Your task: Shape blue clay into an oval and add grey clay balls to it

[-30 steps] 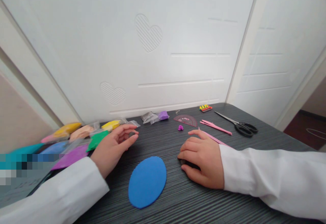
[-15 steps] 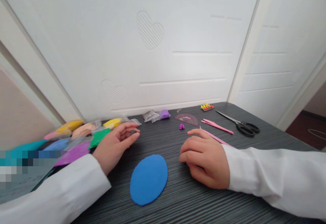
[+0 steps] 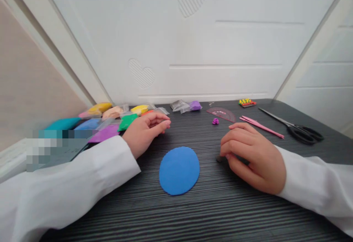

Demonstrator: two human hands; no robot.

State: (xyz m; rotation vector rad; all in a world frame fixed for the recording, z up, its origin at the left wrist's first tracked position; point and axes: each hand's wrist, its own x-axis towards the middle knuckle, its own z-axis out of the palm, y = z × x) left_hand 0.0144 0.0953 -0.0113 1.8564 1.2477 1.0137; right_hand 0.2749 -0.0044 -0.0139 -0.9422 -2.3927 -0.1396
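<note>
A flat blue clay disc [image 3: 179,170] lies on the dark table between my hands. Beyond its left side, my left hand [image 3: 147,133] is closed, thumb against curled fingers, around a small dark grey piece of clay that barely shows below the fingertips. To the disc's right, my right hand [image 3: 253,157] rests low over the table with bent fingers. Its fingertips are on another small dark grey piece of clay [image 3: 219,158], mostly covered by them. A small crumpled purple clay piece [image 3: 215,121] sits just beyond the right hand.
Bagged coloured clay, including a green pack [image 3: 128,121] and a purple pack [image 3: 104,133], lies at the left. A clear protractor [image 3: 221,114], pink tools [image 3: 263,126], black-handled scissors [image 3: 300,130] and a small yellow-and-red clay piece [image 3: 247,103] lie at the back right. A white panel [image 3: 171,43] stands behind.
The view has tilted down and turned left, so everything appears shifted right and up. The grey piece under my right fingers now shows; the one in my left hand is more hidden.
</note>
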